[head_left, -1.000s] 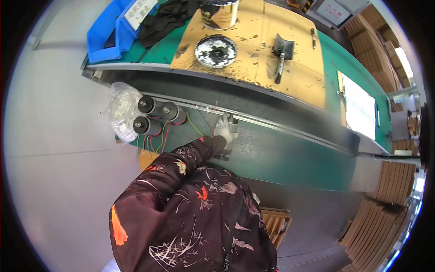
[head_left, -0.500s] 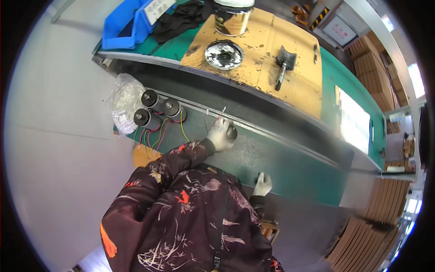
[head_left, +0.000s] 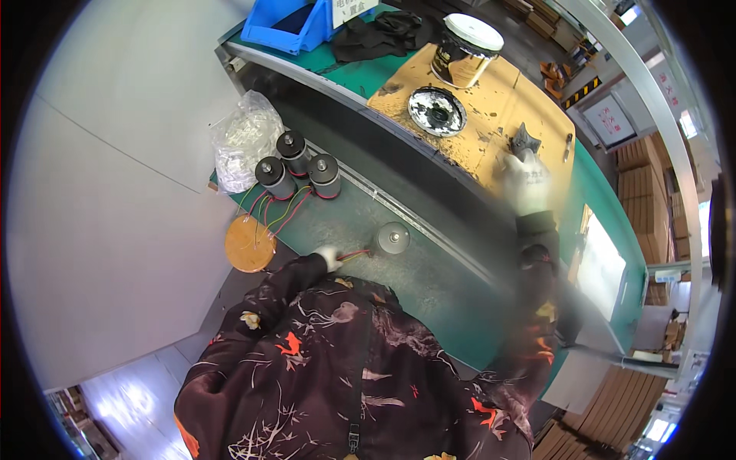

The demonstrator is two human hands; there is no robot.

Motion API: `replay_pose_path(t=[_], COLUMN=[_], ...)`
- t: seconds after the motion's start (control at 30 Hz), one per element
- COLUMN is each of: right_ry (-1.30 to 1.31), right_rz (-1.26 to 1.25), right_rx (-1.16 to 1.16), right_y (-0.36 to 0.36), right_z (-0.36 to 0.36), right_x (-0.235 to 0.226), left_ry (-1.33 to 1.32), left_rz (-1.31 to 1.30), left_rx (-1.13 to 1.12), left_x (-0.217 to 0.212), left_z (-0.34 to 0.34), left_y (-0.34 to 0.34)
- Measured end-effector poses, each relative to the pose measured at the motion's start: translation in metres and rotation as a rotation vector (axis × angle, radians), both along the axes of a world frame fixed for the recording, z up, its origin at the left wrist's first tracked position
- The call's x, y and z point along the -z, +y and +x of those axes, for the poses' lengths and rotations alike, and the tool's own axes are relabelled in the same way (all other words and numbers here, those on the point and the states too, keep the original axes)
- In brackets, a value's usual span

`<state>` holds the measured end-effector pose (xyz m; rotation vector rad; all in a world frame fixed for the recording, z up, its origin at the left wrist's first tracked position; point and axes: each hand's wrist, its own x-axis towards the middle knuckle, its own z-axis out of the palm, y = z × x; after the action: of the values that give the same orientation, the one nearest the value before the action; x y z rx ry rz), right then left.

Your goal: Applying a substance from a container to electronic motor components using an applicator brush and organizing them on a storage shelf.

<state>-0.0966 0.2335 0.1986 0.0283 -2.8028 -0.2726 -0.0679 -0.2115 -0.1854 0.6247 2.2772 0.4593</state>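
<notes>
A grey cylindrical motor (head_left: 393, 238) stands on the green workbench in front of me, its round silver end facing up. Its red and yellow wires (head_left: 353, 254) run to my left hand (head_left: 330, 258), which wears a white glove and is closed on them. Farther off to the right, my gloved right hand (head_left: 527, 180) is wrapped round the handle of a black-smeared scraper (head_left: 524, 139). That hand hides the handle, and the blade shows beyond the fingers. Three more motors (head_left: 297, 165) with black tops stand together at the left, their wires trailing toward me.
A clear plastic bag (head_left: 249, 142) lies beside the motors, near a round wooden stool (head_left: 250, 244). On the raised far table, stained cardboard (head_left: 491, 103) bears a paint bucket (head_left: 466, 52) and a smeared lid (head_left: 437, 112). A blue bin (head_left: 287, 27) and dark cloth (head_left: 383, 34) are farther left.
My left hand has let go of the motor's body, which now stands on the bench, and holds its wires. My right hand has moved from the near edge out to the scraper.
</notes>
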Motion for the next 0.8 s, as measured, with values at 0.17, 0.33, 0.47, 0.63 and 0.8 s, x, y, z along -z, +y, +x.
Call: replay_pose_path(t=[0.17, 0.33, 0.47, 0.63, 0.8], right_ry=[0.632, 0.333, 0.328, 0.324, 0.548], right_rz=[-1.013, -1.526, -1.239, -0.970, -0.984], right_rx=[-0.082, -0.130, -0.101, -0.156, -0.247], right_y=[-0.048, -0.090, -0.092, -0.115, -0.110], right_z=[-0.037, -0.081, -0.101, -0.115, -0.096], right_x=[-0.020, -0.036, -0.023, -0.016, -0.027], left_ry=[0.079, -0.084, -0.099, -0.020, 0.041], left_rz=[-0.151, -0.147, -0.142, -0.237, -0.213], left_rx=[-0.373, -0.490, -0.535, -0.676, -0.647], left_x=[0.014, 0.040, 0.031, 0.020, 0.013], left_z=[0.042, 0.056, 0.049, 0.058, 0.037], left_y=[-0.083, -0.111, -0.111, -0.110, -0.102])
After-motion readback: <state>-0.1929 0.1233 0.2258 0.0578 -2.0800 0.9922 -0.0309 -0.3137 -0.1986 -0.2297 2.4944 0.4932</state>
